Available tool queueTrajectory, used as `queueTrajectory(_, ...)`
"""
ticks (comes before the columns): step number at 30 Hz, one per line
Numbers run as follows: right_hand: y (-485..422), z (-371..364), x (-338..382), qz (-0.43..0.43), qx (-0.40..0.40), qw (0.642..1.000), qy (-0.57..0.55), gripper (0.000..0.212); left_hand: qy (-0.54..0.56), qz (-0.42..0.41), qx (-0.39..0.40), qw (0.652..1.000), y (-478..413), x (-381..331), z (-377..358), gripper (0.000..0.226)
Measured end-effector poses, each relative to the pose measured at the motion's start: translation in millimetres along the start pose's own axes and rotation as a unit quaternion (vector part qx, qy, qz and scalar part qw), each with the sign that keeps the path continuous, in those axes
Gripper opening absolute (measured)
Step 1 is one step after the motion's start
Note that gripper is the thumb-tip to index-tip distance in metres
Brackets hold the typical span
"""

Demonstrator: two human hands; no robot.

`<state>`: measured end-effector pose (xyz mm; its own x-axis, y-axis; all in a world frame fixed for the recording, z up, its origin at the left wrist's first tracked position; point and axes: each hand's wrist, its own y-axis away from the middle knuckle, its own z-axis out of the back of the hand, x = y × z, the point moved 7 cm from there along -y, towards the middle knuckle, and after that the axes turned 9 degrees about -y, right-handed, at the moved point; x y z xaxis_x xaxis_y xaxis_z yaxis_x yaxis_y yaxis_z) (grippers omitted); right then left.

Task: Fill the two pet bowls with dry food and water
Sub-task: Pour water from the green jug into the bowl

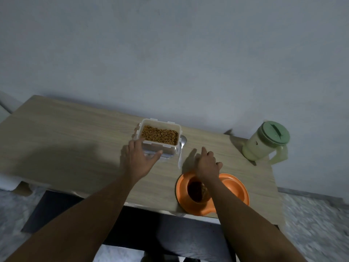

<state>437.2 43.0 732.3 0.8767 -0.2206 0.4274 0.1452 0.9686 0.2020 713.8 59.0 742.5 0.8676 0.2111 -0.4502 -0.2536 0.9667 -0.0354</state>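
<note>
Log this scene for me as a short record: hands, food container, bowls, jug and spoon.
left hand: touches the food container at its near left corner
right hand: open, above the table, near the spoon
food container: open, holds dry food
pet bowl: orange, at the near edge; left compartment has some dry food, right one mostly hidden
jug: green lid on, far right

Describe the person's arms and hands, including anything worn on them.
The left hand and right hand are bare: no gloves, no rings visible. The left forearm and right forearm are also uncovered to the frame edge, with no sleeves, watch or bracelets in view. Dim light could hide small marks.
</note>
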Motion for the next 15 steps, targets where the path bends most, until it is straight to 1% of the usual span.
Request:
queueTrajectory(3, 1.2, 24.4, -41.6, -0.045, -0.035, 0.998, -0.031, 0.049, 0.013, -0.007, 0.11, 0.994, 31.4, -10.2, -31.2, 0.105)
queueTrajectory(6, 9.1, 43.6, -90.9, -0.101, -0.071, 0.99, -0.071, 0.05, -0.007, -0.032, 0.209, 0.977, 65.9, -31.6, -58.7, 0.124)
queueTrajectory(8, 15.3, 54.9, -123.9, -0.148, -0.112, 0.972, -0.142, 0.051, -0.045, -0.05, 0.26, 0.963, 86.1, -43.4, -70.9, 0.141)
queueTrajectory(9, 18.1, 62.5, -140.9, -0.171, -0.139, 0.957, -0.189, 0.051, -0.064, -0.061, 0.272, 0.958, 94.3, -49.1, -75.5, 0.147)
queueTrajectory(11, 21.4, 82.6, -172.2, -0.213, -0.199, 0.913, -0.284, 0.055, -0.093, -0.084, 0.269, 0.955, 106.5, -63.3, -80.8, 0.154)
queueTrajectory(13, 21.4, 104.2, -192.5, -0.234, -0.258, 0.866, -0.359, 0.064, -0.086, -0.103, 0.259, 0.956, 113.7, -74.8, -86.2, 0.149)
queueTrajectory(15, 18.1, 125.8, -207.4, -0.234, -0.317, 0.824, -0.408, 0.072, -0.056, -0.116, 0.244, 0.961, 119.7, -83.4, -91.7, 0.137)
